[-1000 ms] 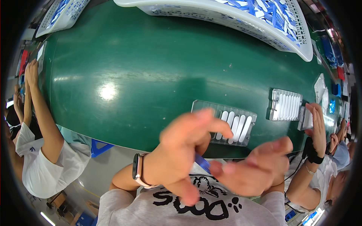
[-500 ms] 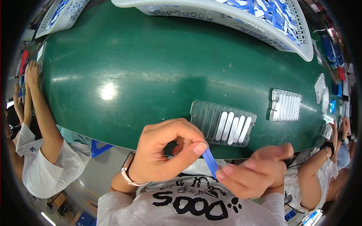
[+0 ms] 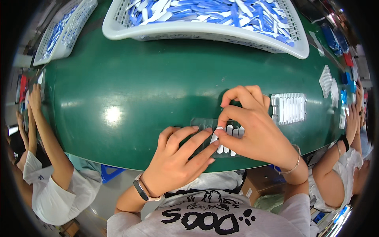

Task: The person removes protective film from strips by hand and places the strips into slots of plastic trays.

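Observation:
A clear plastic tray (image 3: 198,123) with slots lies near the table's front edge, with several white round-ended flat strips side by side in it. My right hand (image 3: 256,128) reaches over the tray from the right, thumb and forefinger pinching the upper end of a white flat strip (image 3: 214,138) at the left of the row. Flat on the tray's left part rests my left hand (image 3: 177,154), fingers stretched out, fingertips close to that strip. My fingers hide part of the tray and the strip's lower end.
A large white basket (image 3: 205,29) of blue and white strips stands at the back, a second basket (image 3: 59,35) at the far left. Right of my hands lies a filled clear tray (image 3: 289,108). Co-workers' arms (image 3: 53,130) show on both sides of the green table (image 3: 138,91).
My left hand has let go of the blue strip and spread onto the tray. My right hand has moved up over the tray and now pinches a white-faced strip. The view has shifted slightly.

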A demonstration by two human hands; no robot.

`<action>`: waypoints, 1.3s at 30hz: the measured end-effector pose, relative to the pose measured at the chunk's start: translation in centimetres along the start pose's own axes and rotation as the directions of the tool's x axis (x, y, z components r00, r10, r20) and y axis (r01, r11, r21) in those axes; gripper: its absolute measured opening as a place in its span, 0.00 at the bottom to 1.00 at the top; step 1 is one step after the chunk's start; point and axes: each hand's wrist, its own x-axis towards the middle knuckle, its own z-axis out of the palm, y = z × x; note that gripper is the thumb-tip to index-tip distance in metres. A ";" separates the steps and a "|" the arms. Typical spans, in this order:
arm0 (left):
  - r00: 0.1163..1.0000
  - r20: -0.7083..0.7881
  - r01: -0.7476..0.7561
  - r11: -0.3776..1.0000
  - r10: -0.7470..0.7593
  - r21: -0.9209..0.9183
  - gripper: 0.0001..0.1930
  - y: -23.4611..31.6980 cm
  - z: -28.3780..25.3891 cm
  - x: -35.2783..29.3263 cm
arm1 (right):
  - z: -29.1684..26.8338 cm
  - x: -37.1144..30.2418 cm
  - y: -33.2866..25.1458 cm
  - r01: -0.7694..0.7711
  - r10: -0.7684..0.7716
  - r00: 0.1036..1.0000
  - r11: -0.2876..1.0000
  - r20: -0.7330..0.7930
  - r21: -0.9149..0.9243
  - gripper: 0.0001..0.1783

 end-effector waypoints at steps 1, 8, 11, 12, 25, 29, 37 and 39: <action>0.998 0.055 -0.004 1.000 0.003 0.011 0.18 0.0 -0.1 0.0 | -0.3 0.3 0.1 -0.014 0.014 1.000 1.000 -0.020 -0.003 0.07; 0.961 0.260 -0.127 0.985 0.093 0.116 0.25 0.1 -1.1 0.2 | -3.5 0.6 1.7 -0.033 0.021 0.960 0.999 0.278 0.038 0.14; 0.943 0.309 -0.177 0.974 0.126 0.141 0.27 0.1 -1.2 0.5 | -2.6 -1.2 2.1 0.020 -0.020 0.986 1.000 0.167 -0.001 0.15; 0.943 0.306 -0.181 0.972 0.128 0.151 0.27 0.1 -1.3 0.4 | -1.9 -1.3 2.0 0.004 -0.004 0.990 1.000 0.144 -0.006 0.15; 0.932 0.339 -0.196 0.964 0.125 0.182 0.30 1.1 -0.7 1.3 | -2.3 -1.6 2.8 0.007 -0.020 0.986 0.997 0.168 0.081 0.10; 0.910 0.385 -0.242 0.953 0.156 0.184 0.31 1.4 -1.1 1.9 | -2.7 -1.2 3.3 0.010 -0.021 0.969 0.999 0.247 0.047 0.14; 0.920 0.377 -0.172 0.975 0.109 0.138 0.32 1.0 -0.3 2.6 | -3.0 -1.9 5.5 0.075 -0.120 0.973 0.972 0.196 0.224 0.15; 0.907 0.367 -0.269 0.955 0.208 0.124 0.33 0.9 -0.3 3.4 | -3.2 -1.8 5.4 0.088 -0.122 0.977 0.978 0.174 0.189 0.14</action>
